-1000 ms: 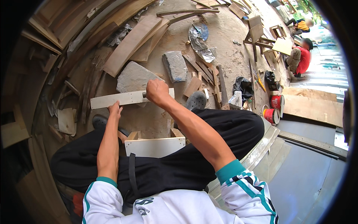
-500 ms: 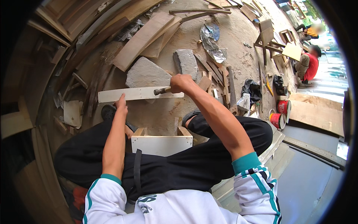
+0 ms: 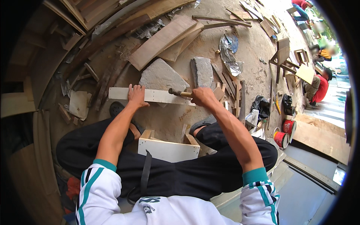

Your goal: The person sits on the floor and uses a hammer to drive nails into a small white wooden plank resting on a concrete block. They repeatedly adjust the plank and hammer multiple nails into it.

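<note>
White board (image 3: pixel 157 96), long and narrow, lies crosswise on the dirt floor (image 3: pixel 161 122), well in from the floor's left edge, and both hands are at work on it! Left hand (image 3: pixel 137 96): spread flat over the board toward its left end, fingers reaching its far edge, thumb out to the right. Right hand (image 3: pixel 204 98): closed firmly round the wooden handle of a hammer (image 3: pixel 183 93), just off the board's right end. That dark hammer head sits over the board's right half; touching or a hair above, I can't tell.

Just beyond the board, a rough grey stone slab (image 3: pixel 161 75), its near part overlapped by the board, with an upright-looking stone block (image 3: pixel 202 71) near it on the right. Down between the legs, a white-faced wooden box (image 3: pixel 168 150), small dark dots at its front corners.

Lettering now! Dark green characters and a small emblem mark the chest of the white shirt (image 3: pixel 183 210). Over by the floor's right edge, two red cans, one upper (image 3: pixel 288 126) and one lower (image 3: pixel 281 139), carry pale print on their sides. Just left of them, a crumpled black plastic bag (image 3: pixel 262 105).
</note>
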